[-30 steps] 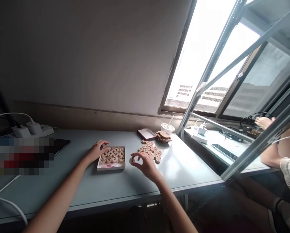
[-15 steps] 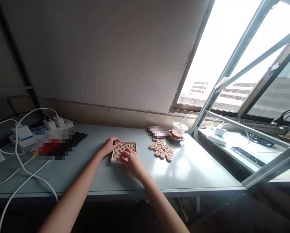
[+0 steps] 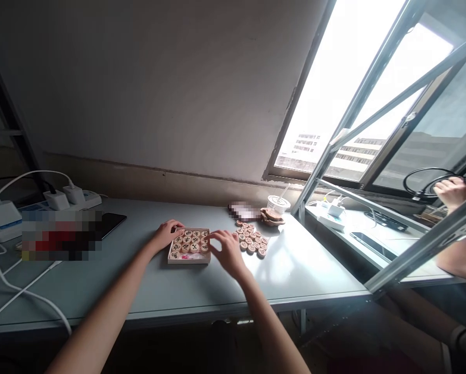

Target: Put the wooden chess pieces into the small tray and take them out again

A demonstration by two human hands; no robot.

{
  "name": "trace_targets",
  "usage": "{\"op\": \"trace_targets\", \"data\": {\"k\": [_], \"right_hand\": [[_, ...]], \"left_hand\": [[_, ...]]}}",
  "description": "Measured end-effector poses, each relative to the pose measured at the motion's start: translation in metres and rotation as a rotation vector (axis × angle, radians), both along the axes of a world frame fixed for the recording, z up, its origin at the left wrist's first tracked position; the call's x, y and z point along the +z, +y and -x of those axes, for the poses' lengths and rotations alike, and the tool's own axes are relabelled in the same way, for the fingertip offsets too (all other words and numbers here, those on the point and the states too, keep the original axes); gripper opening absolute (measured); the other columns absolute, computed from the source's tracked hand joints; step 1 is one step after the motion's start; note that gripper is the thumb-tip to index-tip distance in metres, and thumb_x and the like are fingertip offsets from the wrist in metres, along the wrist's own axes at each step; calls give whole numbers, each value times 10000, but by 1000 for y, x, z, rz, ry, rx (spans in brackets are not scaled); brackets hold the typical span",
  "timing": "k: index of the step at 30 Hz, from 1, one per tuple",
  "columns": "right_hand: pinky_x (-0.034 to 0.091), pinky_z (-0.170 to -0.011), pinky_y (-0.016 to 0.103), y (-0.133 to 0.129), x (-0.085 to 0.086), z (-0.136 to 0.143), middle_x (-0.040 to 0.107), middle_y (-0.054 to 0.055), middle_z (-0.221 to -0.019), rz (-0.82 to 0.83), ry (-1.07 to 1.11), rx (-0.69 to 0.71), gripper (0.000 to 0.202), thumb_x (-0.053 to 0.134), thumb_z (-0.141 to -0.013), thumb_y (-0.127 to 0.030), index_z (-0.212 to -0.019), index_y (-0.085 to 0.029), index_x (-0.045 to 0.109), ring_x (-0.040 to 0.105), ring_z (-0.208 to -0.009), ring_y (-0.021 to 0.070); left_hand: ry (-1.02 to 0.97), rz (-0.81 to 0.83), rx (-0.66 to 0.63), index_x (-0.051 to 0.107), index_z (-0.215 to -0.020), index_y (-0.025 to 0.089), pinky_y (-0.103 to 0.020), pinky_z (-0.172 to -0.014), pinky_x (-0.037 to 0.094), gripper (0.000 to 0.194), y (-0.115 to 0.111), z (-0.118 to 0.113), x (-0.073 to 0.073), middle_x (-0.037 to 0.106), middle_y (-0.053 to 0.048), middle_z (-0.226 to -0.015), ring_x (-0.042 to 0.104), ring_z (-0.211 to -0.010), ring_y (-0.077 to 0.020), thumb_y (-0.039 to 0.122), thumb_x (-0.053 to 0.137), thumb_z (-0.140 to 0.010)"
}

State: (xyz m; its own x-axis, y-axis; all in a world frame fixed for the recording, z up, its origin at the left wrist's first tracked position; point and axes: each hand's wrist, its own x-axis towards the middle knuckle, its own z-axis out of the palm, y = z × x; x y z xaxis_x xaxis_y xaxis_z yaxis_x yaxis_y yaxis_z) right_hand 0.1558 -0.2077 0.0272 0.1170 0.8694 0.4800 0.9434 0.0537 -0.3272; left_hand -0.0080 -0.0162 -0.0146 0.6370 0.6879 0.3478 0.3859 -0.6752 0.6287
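A shallow light wooden box [image 3: 188, 261] on the desk holds several round pieces with dark characters, packed in rows; one piece [image 3: 175, 255] lies at its near left corner, beside a bare strip of the box floor. My left hand [image 3: 166, 234] rests at the box's far left corner, fingers bent and apart, holding nothing. Over the box's right edge is my right hand [image 3: 228, 252], its thumb and fingers apart with nothing seen between them. Just right of it several round pieces [image 3: 251, 240] lie in a loose cluster on the desk.
Behind the cluster stand a lidded plastic cup [image 3: 278, 203] and a brown dish [image 3: 272, 216]. A dark phone [image 3: 114, 223], power strips and white cables [image 3: 26, 293] lie to the left. Beyond the metal frame [image 3: 345, 135] at right, another person's hand [image 3: 453, 192] is raised near black cables.
My right hand has moved right from the box's near row to its right edge and opened. The view has turned slightly right, and another person's hand has appeared.
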Motion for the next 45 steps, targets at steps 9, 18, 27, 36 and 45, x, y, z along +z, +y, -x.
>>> {"op": "trace_targets", "data": {"k": [9,18,27,36,45], "right_hand": [[217,-1001,484,-17,-21,-63,548,62,-1267,134,-259,-211,289,446,-879,-169,-1086,-262,626,408,-1216,262],[436,-695,272,-5,9,4,663,26,-916,32,511,174,155,605,-789,-320,-894,-208,630,581,-795,166],[342,-771,356,1,3,54,584,38,-1007,41,42,-97,105,540,-863,-321,-900,-237,590,492,-938,218],[303,-803,336,2,1,59,556,4,-1159,42,-162,80,275,484,-908,-231,-1129,-368,572,466,-1027,191],[278,-697,299,9,4,53,657,-5,-888,95,-95,20,138,559,-878,-321,-854,-294,692,544,-861,160]], "left_hand": [[-10,4,5,630,-850,176,-349,-816,442,316,0,0,0,631,-83,-952,591,-898,-233,421,444,-776],[23,73,-8,638,-914,191,-323,-841,447,335,-5,2,4,622,-71,-1019,578,-961,-233,443,495,-745],[23,86,-56,645,-952,199,-344,-897,424,335,-2,0,3,628,-62,-1019,559,-998,-236,415,498,-745],[55,89,-48,642,-964,199,-359,-908,425,353,3,0,-3,613,-67,-1048,558,-1001,-241,441,500,-750],[58,69,-58,636,-983,187,-348,-904,425,362,0,1,0,601,-76,-1051,560,-1001,-241,432,500,-754]]}}
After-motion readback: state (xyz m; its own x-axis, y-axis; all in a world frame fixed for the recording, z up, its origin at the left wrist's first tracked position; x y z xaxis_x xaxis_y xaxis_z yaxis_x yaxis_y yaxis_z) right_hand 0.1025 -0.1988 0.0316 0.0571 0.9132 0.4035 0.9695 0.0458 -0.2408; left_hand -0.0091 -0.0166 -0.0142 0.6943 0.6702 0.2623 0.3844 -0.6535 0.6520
